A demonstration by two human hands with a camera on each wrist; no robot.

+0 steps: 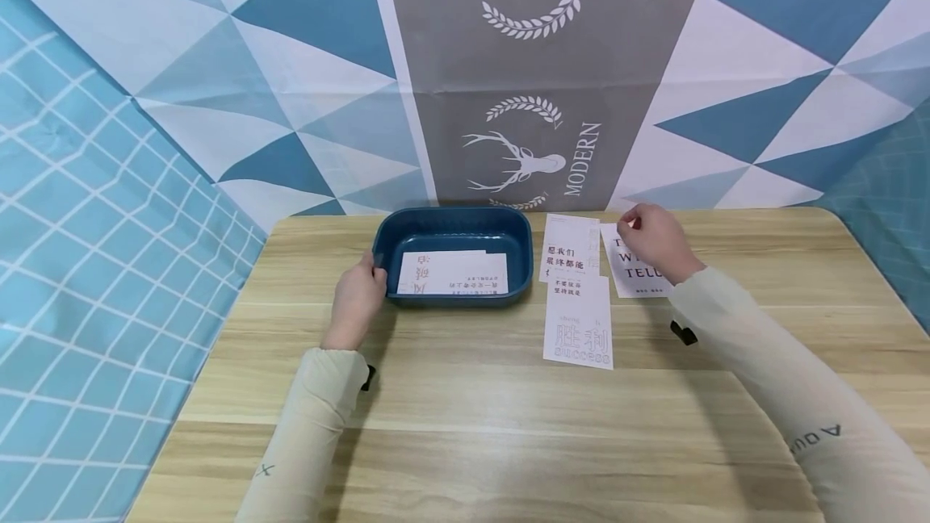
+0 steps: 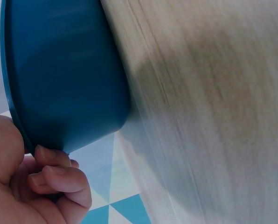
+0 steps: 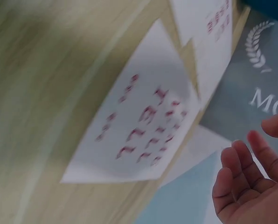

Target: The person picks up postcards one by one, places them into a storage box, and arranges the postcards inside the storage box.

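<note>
My left hand (image 1: 359,297) grips the left end of a dark blue plastic basin (image 1: 465,228). In the left wrist view its thumb and curled fingers pinch the rim. White printed cards (image 1: 452,271) lie inside the basin. Over at the right, my right hand (image 1: 657,242) hovers above a white card with dark red lettering (image 1: 643,285) that lies on the table. The right wrist view shows this hand (image 3: 251,179) with loosely bent fingers, thumb apart from them, and nothing held. Between basin and that card lie more cards, including one marked "success" (image 1: 579,329) overlapping another (image 1: 570,236).
The wood-grain table (image 1: 465,442) runs up to a patterned backdrop (image 1: 508,63) at its far edge. A blue sheet with white grid lines (image 1: 87,265) hangs along the left side. The basin stands near the table's back edge.
</note>
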